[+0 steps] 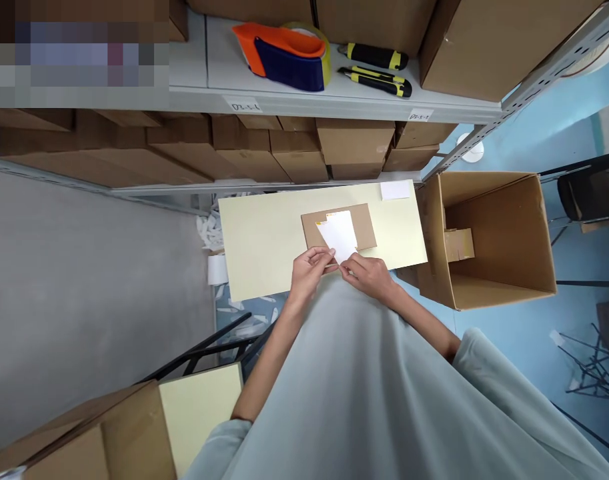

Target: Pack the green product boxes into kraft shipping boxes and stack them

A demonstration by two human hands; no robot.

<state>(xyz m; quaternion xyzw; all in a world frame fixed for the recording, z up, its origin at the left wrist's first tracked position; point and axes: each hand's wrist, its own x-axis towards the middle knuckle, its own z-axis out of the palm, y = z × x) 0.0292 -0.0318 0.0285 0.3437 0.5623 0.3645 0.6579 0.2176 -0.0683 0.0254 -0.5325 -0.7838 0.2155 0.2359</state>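
Observation:
Close in front of my body, both hands pinch the near edge of some white paper sheets [340, 235]. The sheets look like two overlapping labels with small orange marks at their far corners. My left hand [311, 268] grips the lower left corner between thumb and fingers. At the lower right, my right hand [367, 272] has its fingers closed on the same near edge, nearly touching the left. Beneath the papers a flat brown cardboard box [365, 227] lies on the pale yellow table [264, 253]. A small white paper pad [395, 191] is at the table's far right.
A large open carton [499, 287] stands right of the table, a small box [459, 245] inside. On the shelf ahead lie an orange and blue tape dispenser [289, 60] and two utility knives [377, 70]. Boxes [354, 143] line the lower shelf. Another carton [134, 433] sits behind left.

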